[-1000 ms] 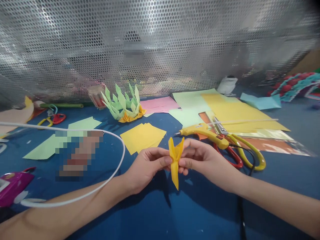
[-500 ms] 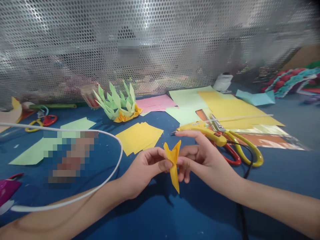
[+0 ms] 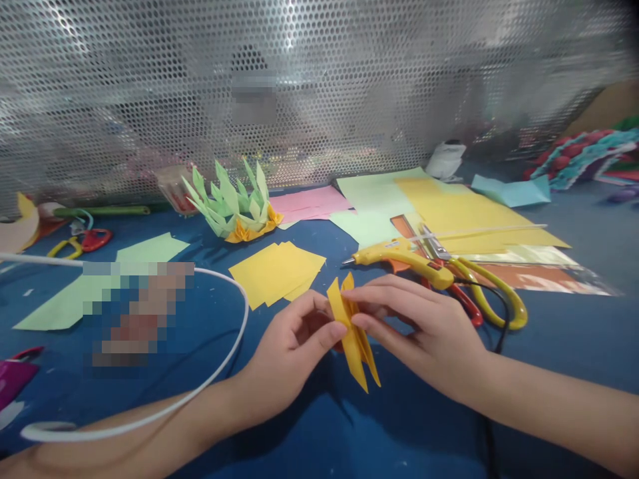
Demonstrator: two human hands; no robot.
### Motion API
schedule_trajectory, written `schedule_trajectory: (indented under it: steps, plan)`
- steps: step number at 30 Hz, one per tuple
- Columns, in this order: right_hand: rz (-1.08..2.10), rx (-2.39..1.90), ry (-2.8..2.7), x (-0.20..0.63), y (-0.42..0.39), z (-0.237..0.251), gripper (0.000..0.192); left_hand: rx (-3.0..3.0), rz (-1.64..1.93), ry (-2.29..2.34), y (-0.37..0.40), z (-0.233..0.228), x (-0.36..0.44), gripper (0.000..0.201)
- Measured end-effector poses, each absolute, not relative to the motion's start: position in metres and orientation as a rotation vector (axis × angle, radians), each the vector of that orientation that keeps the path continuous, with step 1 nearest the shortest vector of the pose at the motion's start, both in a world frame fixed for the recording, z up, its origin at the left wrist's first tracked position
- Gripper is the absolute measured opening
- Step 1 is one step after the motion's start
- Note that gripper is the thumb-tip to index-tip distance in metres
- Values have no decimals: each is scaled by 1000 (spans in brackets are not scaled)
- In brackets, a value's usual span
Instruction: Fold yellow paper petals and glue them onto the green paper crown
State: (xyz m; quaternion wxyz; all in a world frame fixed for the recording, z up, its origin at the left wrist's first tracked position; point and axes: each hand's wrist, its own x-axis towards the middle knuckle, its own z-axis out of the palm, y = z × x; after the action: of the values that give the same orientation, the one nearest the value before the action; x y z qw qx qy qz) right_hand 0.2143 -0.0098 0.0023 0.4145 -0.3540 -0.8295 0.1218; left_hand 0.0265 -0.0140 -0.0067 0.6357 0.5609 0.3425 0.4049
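- Left hand (image 3: 292,346) and right hand (image 3: 432,332) are pinching a folded yellow paper piece (image 3: 352,332) between closed fingers, just above the blue table (image 3: 349,432).
- A yellow glue gun (image 3: 404,256) is lying just beyond, near yellow squares (image 3: 274,269).

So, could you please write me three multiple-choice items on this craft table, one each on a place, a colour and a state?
1. Where does the glue gun lie?
A. on the table beyond the right hand
B. beside the green paper crown
C. in the left hand

2. What colour is the folded paper piece held in the hands?
A. pink
B. yellow
C. green

3. How is the folded paper piece held?
A. lying flat on the table
B. pinched between the fingers of both hands
C. gripped by the scissors

Answers: 1 A, it rests just past the right hand, next to the scissors. 2 B, it is plainly yellow. 3 B, the left hand and the right hand press it from either side, above the blue table.
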Motion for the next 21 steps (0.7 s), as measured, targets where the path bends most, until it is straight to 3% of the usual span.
schedule_trajectory:
  steps: [9, 21]
  plan:
    - [301, -827, -2091, 214, -13, 4, 16, 1593, 1134, 843, -18, -13, 24, 11]
    - [298, -689, -2170, 216, -18, 3, 21, 1357, 1081, 792, -19, -12, 26, 16]
